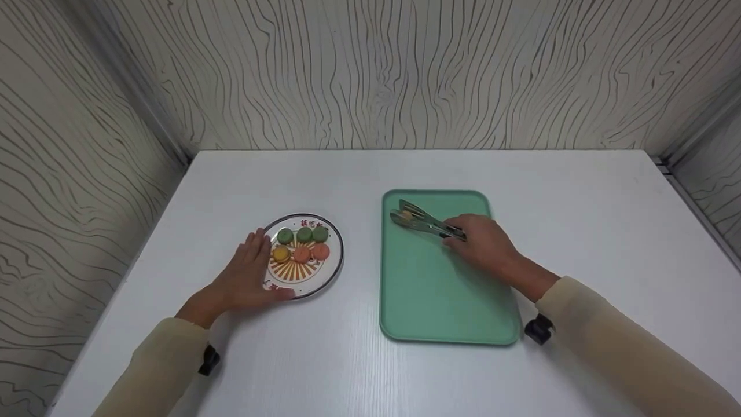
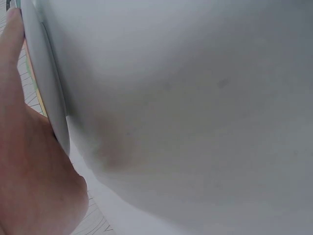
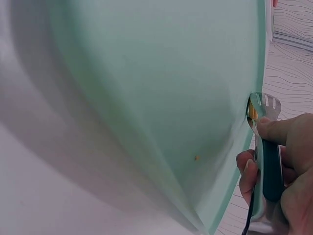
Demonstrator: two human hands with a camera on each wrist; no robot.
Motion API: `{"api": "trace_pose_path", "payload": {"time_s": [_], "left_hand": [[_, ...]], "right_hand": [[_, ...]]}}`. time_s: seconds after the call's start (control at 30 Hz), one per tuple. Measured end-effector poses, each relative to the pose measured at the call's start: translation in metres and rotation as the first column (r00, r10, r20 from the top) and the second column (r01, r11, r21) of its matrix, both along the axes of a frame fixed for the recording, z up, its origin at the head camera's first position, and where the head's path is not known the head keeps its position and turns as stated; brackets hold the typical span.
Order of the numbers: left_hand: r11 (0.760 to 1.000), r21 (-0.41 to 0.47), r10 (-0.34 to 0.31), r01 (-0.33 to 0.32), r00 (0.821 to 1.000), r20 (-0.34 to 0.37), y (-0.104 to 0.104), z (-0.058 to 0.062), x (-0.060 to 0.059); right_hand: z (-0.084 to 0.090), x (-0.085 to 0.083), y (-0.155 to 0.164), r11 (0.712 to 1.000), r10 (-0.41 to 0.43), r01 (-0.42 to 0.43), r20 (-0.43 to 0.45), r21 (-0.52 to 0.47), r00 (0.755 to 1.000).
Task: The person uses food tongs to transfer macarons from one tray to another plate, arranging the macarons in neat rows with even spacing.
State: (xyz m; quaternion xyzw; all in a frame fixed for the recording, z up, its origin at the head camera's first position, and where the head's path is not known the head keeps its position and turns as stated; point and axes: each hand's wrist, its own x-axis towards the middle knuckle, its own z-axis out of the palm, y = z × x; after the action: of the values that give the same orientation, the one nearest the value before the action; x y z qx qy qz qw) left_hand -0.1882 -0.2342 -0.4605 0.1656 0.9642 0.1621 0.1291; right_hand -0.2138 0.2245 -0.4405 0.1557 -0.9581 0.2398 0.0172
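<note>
A round white plate with a dark rim bears three green macarons, two orange-pink ones and a yellow one. Along the plate's left edge lie the straight fingers of my left hand, with the thumb on its near rim. My right hand grips metal serving tongs with dark handle grips over the upper part of a green tray. Between the tongs' ends is a yellowish macaron, partly hidden by the metal.
The plate stands left of the tray on a white table. A small orange crumb lies on the tray. Patterned panels enclose the table at the back and both sides.
</note>
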Motion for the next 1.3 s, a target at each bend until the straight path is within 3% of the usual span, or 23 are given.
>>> {"api": "trace_pose_path", "payload": {"time_s": [0.53,1.3], "left_hand": [[1.000,0.021,-0.021,0.021,0.999,-0.037,-0.0015,-0.0018,0.0014],[1.000,0.024,-0.013,0.013,1.000,-0.023,-0.0004,-0.0033,-0.0006]], "right_hand": [[-0.0005,-0.0001,-0.0004,1.000,0.018,-0.018,-0.013,-0.006,1.000],[0.0015,-0.0003,-0.0027,1.000,0.015,-0.015,0.007,0.006,1.000]]}}
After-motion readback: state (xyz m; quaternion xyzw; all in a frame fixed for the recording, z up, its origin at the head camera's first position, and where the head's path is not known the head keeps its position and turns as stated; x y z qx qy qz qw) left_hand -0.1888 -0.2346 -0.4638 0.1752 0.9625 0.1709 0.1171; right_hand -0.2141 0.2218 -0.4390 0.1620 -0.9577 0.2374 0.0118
